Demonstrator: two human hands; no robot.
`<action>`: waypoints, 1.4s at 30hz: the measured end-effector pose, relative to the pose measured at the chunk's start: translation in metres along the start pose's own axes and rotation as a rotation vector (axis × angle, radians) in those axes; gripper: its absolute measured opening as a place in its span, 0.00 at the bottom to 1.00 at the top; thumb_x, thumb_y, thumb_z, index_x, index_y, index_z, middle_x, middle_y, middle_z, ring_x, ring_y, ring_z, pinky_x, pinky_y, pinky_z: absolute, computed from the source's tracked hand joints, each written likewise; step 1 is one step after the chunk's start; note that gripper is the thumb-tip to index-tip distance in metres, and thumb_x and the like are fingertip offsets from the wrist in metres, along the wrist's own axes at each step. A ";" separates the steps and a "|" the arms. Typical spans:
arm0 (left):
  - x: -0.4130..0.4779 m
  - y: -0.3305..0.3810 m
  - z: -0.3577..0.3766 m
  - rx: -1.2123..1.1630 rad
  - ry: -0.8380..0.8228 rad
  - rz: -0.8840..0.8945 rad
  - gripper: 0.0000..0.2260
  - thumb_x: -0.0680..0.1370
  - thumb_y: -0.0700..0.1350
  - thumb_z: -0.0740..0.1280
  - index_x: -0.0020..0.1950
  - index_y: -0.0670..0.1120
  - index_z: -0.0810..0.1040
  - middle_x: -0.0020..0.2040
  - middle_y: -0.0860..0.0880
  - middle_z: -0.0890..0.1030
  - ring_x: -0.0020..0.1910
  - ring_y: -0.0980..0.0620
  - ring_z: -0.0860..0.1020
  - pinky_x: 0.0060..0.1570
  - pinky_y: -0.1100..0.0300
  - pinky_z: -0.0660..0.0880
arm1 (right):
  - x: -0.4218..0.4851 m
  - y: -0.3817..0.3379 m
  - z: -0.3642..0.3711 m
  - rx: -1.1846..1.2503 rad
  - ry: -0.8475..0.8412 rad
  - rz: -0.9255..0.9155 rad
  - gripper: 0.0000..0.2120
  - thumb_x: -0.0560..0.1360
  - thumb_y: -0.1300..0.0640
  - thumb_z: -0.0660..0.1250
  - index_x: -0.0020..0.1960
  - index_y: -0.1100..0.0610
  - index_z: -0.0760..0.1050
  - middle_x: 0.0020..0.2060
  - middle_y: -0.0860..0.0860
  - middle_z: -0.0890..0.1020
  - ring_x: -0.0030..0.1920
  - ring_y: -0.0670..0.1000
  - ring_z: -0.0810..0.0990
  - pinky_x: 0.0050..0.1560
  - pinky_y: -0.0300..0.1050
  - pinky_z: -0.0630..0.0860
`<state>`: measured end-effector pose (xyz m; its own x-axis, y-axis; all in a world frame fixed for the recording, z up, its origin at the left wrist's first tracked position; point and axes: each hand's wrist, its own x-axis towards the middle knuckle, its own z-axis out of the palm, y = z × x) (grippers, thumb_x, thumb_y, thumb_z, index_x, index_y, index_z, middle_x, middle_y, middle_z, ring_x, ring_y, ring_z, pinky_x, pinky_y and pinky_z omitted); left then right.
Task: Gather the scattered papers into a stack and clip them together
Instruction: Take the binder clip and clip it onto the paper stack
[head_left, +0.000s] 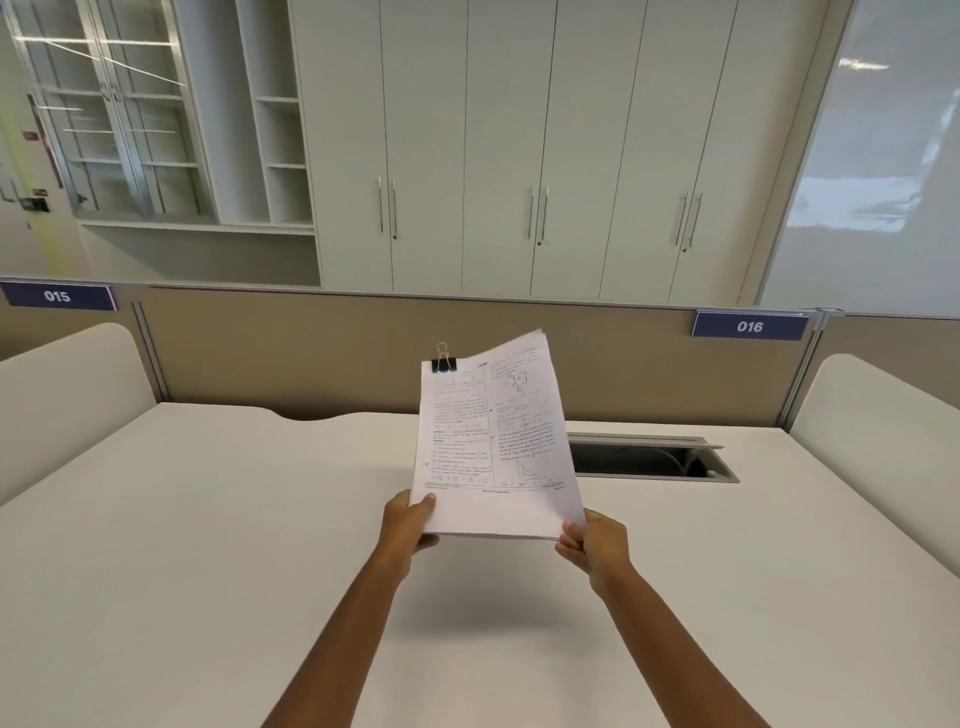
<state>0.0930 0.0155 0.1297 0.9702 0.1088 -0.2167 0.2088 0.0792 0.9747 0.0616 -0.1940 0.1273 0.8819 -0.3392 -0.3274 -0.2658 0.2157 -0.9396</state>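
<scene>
A stack of printed white papers (493, 441) is held upright in the air above the desk, its printed side facing me. A black binder clip (443, 362) with silver wire handles grips the stack's top left corner. My left hand (408, 525) pinches the bottom left corner, thumb on the front. At the bottom right corner my right hand (592, 543) pinches the stack between thumb and curled fingers.
The white desk (208, 545) lies under the papers. An open cable tray slot (649, 457) sits at the back right. A beige partition (311, 353) with labels 015 and 016 stands behind, with rounded white side panels at both sides. Cabinets fill the far wall.
</scene>
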 end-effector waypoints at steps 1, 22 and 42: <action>0.004 -0.003 -0.003 0.017 0.019 -0.010 0.14 0.80 0.38 0.58 0.65 0.35 0.70 0.52 0.42 0.76 0.39 0.49 0.73 0.25 0.65 0.75 | 0.003 0.001 0.007 -0.001 0.010 0.013 0.15 0.77 0.70 0.58 0.63 0.68 0.71 0.47 0.60 0.77 0.32 0.53 0.75 0.21 0.35 0.77; 0.115 -0.037 -0.083 0.392 0.381 -0.065 0.14 0.79 0.36 0.58 0.63 0.36 0.72 0.60 0.37 0.77 0.48 0.38 0.76 0.52 0.47 0.77 | 0.063 0.042 0.122 -0.293 -0.157 0.111 0.05 0.75 0.70 0.61 0.49 0.65 0.73 0.47 0.58 0.77 0.29 0.50 0.75 0.25 0.37 0.80; 0.167 -0.041 -0.105 0.752 0.326 -0.068 0.19 0.79 0.40 0.61 0.68 0.36 0.64 0.66 0.35 0.71 0.65 0.35 0.70 0.64 0.47 0.68 | 0.088 0.068 0.167 -0.958 -0.138 -0.148 0.27 0.70 0.52 0.71 0.63 0.63 0.67 0.61 0.58 0.70 0.59 0.59 0.76 0.58 0.49 0.74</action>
<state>0.2338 0.1346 0.0477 0.8921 0.4194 -0.1681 0.4048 -0.5765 0.7098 0.1858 -0.0565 0.0516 0.9534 -0.1797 -0.2424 -0.2987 -0.6759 -0.6738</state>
